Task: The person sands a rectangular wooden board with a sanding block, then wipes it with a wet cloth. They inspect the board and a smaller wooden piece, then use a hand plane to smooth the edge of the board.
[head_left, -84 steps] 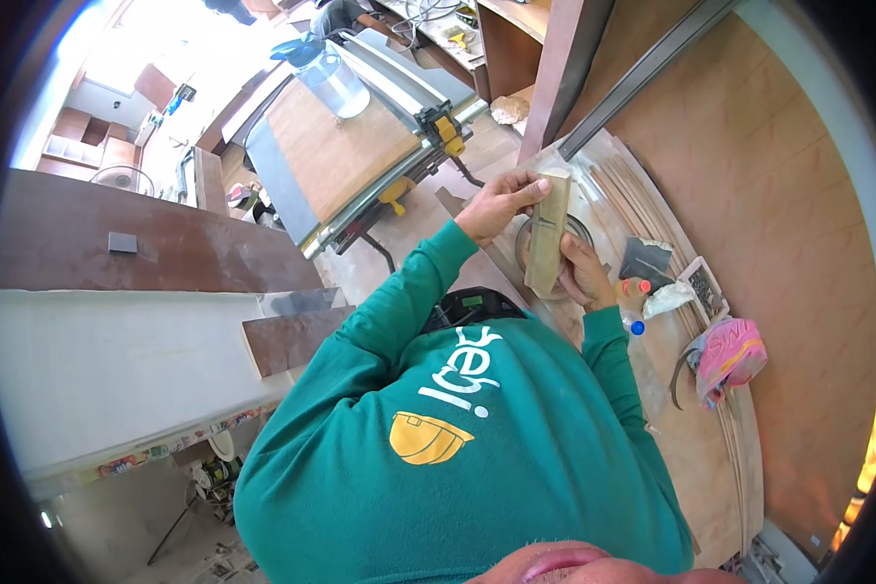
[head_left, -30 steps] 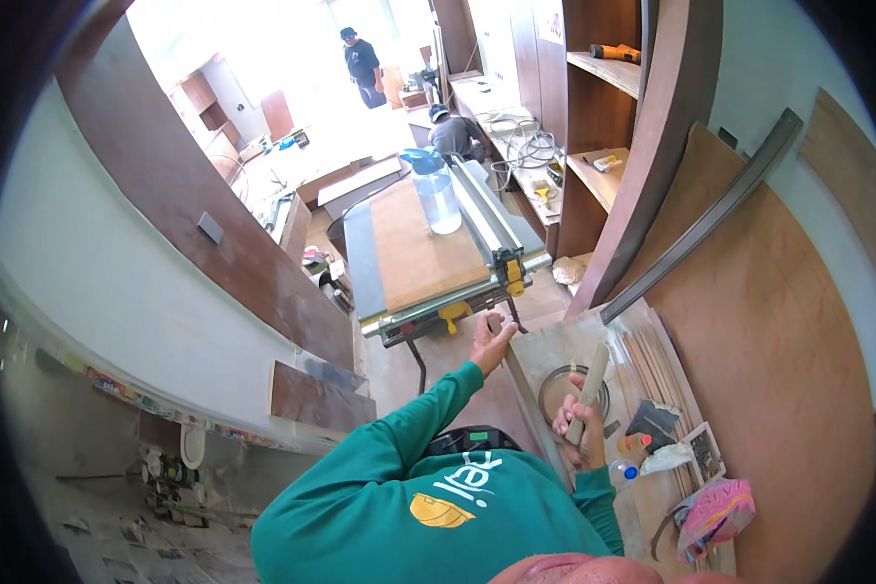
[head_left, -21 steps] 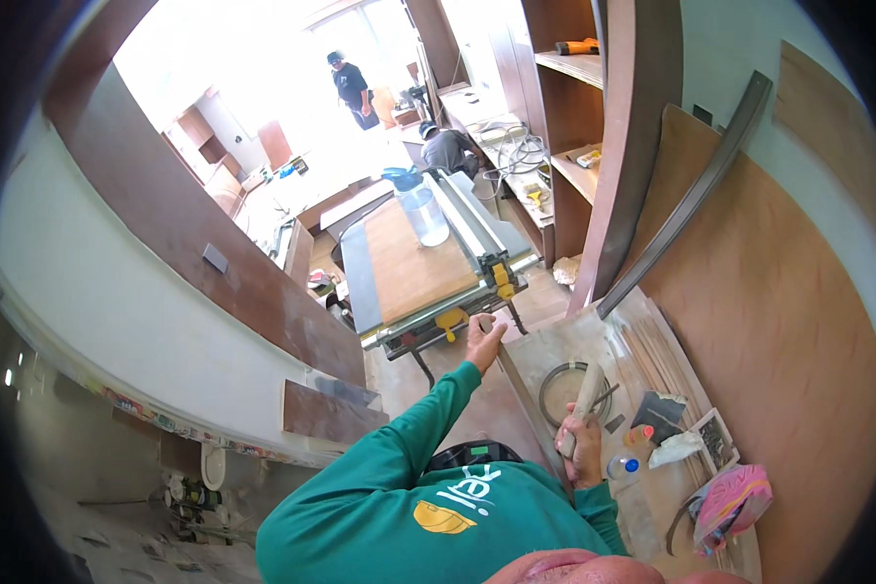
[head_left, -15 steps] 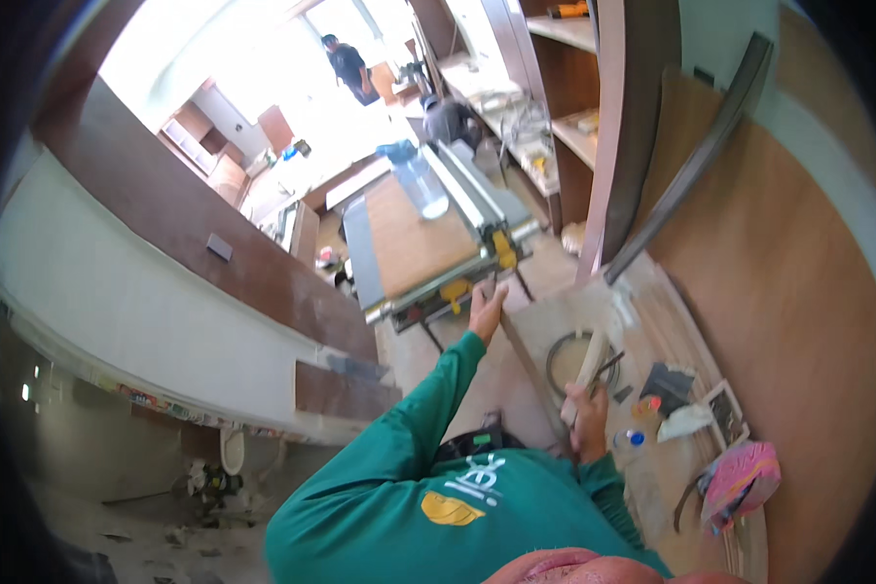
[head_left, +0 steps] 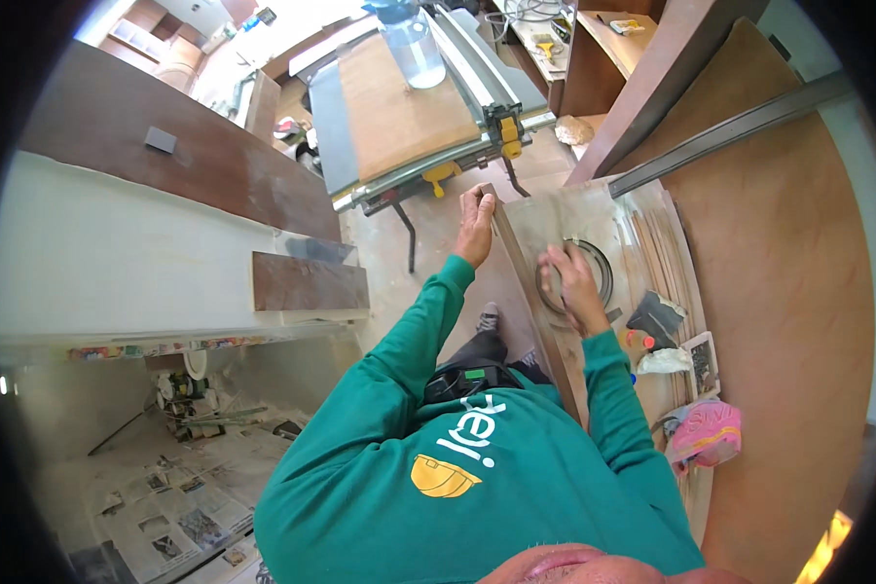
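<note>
A long, narrow brown wooden board [head_left: 522, 255] slants from beside my waist out toward the table saw, standing along the left side of a low work surface [head_left: 565, 209]. My left hand [head_left: 474, 234] is closed round its far end. Over the work surface, just right of the board, my right hand [head_left: 576, 284] is smeared by motion at the fingers; what they hold, if anything, does not show. Under that hand lies a dark coil of thin strip [head_left: 607, 275], partly covered by it. A small dark flat piece [head_left: 613, 315] shows beside the right wrist.
Ahead stands a table saw [head_left: 409, 107] with a clear water jug [head_left: 414, 54] on top. At right lie a dark pad [head_left: 656, 319], a white crumpled bag [head_left: 664, 361] and a pink bag [head_left: 708, 433]. A grey metal bar [head_left: 720, 136] leans against the curved wood panel [head_left: 779, 263].
The view has tilted downward, and the two people at the back are out of sight. My right hand has moved forward over the coil; the pale wooden piece and dark tool in it no longer show.
</note>
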{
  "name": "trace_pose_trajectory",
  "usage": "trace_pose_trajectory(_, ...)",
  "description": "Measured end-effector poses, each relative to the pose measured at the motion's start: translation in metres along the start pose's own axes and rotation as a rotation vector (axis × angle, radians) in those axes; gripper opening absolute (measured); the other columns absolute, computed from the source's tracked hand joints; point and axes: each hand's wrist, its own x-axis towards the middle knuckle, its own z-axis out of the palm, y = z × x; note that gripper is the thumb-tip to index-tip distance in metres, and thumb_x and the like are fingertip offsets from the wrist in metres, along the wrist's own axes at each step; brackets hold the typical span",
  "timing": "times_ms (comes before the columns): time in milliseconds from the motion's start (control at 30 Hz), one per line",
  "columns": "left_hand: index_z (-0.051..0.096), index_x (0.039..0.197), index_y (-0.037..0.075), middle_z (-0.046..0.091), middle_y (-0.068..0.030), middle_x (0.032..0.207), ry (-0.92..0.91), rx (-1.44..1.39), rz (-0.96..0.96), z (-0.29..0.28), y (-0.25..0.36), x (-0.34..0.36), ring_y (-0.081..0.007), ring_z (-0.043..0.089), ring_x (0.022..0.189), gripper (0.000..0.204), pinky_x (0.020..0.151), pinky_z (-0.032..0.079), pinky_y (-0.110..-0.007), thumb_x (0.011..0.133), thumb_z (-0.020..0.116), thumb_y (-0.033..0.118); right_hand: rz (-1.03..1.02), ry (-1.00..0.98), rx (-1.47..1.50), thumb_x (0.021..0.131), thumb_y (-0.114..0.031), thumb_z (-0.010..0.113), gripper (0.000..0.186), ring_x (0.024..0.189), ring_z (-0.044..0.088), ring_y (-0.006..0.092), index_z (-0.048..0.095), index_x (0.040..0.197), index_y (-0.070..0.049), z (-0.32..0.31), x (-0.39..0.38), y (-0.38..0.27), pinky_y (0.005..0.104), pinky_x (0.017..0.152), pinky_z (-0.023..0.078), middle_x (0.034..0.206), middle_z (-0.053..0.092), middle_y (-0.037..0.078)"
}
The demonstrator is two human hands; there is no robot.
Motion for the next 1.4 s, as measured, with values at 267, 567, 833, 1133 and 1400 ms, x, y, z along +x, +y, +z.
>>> trace_pose_trajectory(267,0.048,0.145,0.000,0.049,-0.0232,0.140,0.281,-0.090,-0.087,0.040,0.026,-0.028,-0.0392,0.048,0.133,0.044,0.115,0.038,-0.045,0.113,0.039,0.030,-0.328,-0.020,-0.623,0.111,-0.044,0.048,0.050,0.095,0.063,0.0364,0.064,0.111,0.004,0.059,0.086,-0.021,0.0457,0.090,0.048,0.099,0.067,0.023)
trace_pose_trajectory(567,0.049,0.149,0.002,0.051,-0.0235,0.145,0.431,-0.103,-0.165,0.049,0.035,-0.018,-0.0395,0.048,0.138,0.050,0.118,0.037,-0.045,0.114,0.036,0.035,-0.416,-0.103,-0.727,0.111,-0.047,0.045,0.055,0.100,0.066,0.0424,0.064,0.111,0.005,0.071,0.151,-0.017,0.0460,0.089,0.051,0.106,0.069,0.030)
trace_pose_trajectory(833,0.051,0.149,-0.003,0.054,-0.0245,0.144,0.452,-0.027,-0.089,0.057,0.028,-0.014,-0.0390,0.052,0.136,0.055,0.117,0.040,-0.043,0.114,0.037,0.036,-0.410,-0.080,-0.699,0.110,-0.047,0.048,0.055,0.096,0.069,0.0402,0.065,0.112,0.005,0.066,0.149,-0.020,0.0468,0.087,0.052,0.103,0.072,0.029)
trace_pose_trajectory(1133,0.049,0.152,-0.004,0.052,-0.0240,0.147,0.418,-0.022,-0.088,0.059,0.023,-0.015,-0.0375,0.049,0.139,0.057,0.120,0.038,-0.040,0.114,0.036,0.036,-0.377,-0.094,-0.674,0.110,-0.045,0.047,0.054,0.097,0.068,0.0385,0.064,0.113,0.006,0.057,0.136,-0.018,0.0451,0.088,0.052,0.104,0.071,0.028)
trace_pose_trajectory(1400,0.053,0.148,-0.006,0.054,-0.0267,0.143,0.450,-0.101,-0.062,0.057,0.023,-0.014,-0.0411,0.050,0.135,0.055,0.119,0.038,-0.043,0.113,0.038,0.035,-0.372,-0.110,-0.674,0.111,-0.044,0.047,0.053,0.098,0.068,0.0363,0.063,0.116,0.007,0.052,0.123,-0.014,0.0438,0.090,0.052,0.104,0.071,0.027)
